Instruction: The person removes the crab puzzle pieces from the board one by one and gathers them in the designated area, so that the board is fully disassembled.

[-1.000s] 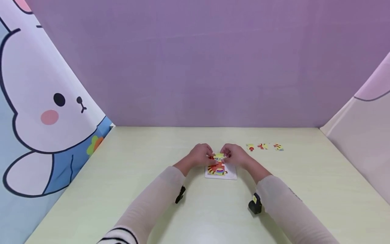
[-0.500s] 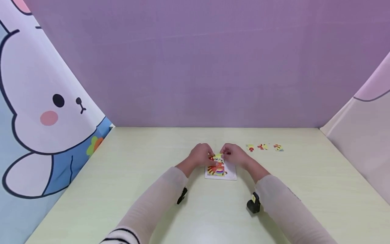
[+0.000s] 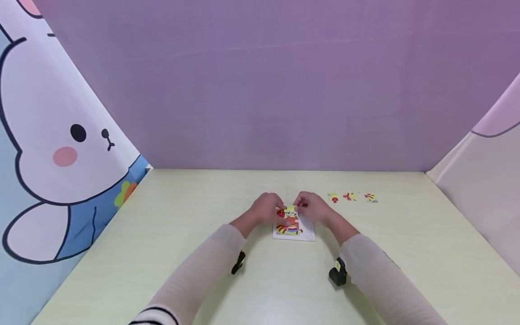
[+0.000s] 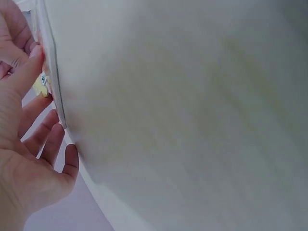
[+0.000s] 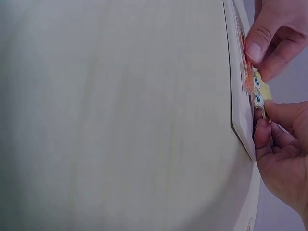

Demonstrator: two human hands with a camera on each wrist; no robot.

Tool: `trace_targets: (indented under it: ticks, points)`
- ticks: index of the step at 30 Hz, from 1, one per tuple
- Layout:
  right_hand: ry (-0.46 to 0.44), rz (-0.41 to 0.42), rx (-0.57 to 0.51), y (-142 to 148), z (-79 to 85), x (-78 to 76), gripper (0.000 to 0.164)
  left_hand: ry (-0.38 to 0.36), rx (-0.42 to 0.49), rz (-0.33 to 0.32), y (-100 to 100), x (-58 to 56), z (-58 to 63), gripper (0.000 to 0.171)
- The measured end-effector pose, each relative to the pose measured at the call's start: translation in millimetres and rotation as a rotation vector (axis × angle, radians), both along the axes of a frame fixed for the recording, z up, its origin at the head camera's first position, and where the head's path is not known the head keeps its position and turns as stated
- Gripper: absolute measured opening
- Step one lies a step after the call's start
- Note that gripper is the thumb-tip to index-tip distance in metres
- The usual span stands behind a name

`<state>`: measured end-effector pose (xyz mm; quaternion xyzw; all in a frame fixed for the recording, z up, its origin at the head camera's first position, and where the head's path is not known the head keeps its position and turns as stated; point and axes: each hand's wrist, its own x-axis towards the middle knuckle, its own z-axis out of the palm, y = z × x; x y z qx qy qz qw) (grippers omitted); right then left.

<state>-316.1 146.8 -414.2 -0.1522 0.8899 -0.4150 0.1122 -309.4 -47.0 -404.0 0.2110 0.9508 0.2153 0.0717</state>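
A white puzzle board [image 3: 307,231] lies on the table with a partly assembled picture [image 3: 289,229] of an orange striped character with a rainbow belly. My right hand [image 3: 312,206] pinches a yellow puzzle piece with blue eyes [image 5: 258,91] between thumb and fingers, at the board's far side. The piece lies up against the orange part of the picture. My left hand [image 3: 266,207] is at the board's left, its thumb pressing on the picture and its index finger reaching to the eyed piece. In the left wrist view its other fingers [image 4: 70,159] spread loosely along the board's edge.
Three loose puzzle pieces lie in a row to the right: a left one [image 3: 333,197], a middle one [image 3: 350,197] and a striped one [image 3: 371,197]. The pale table [image 3: 195,194] ends at a purple backdrop [image 3: 260,90], with a printed rabbit cloth [image 3: 73,194] at left.
The eyed piece has settled closer against the orange part of the picture. My right thumb has drawn back slightly toward the board's far side; the left hand has barely moved.
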Motion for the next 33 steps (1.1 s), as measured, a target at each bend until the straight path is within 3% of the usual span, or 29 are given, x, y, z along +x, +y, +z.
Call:
trace_targets:
  ticks: [10, 19, 33]
  points:
    - [-0.067, -0.044, -0.063, 0, 2.4, 1.2, 0.008, -0.022, -0.003, 0.076, 4, 2.3, 0.3, 0.042]
    - [-0.152, -0.112, -0.152, -2, -0.6, 0.6, 0.010, -0.049, -0.056, 0.087, 8, 1.1, 1.5, 0.043]
    - [-0.211, -0.216, -0.260, -6, 2.3, 1.7, 0.011, -0.074, -0.071, 0.101, 11, -0.1, 4.4, 0.044]
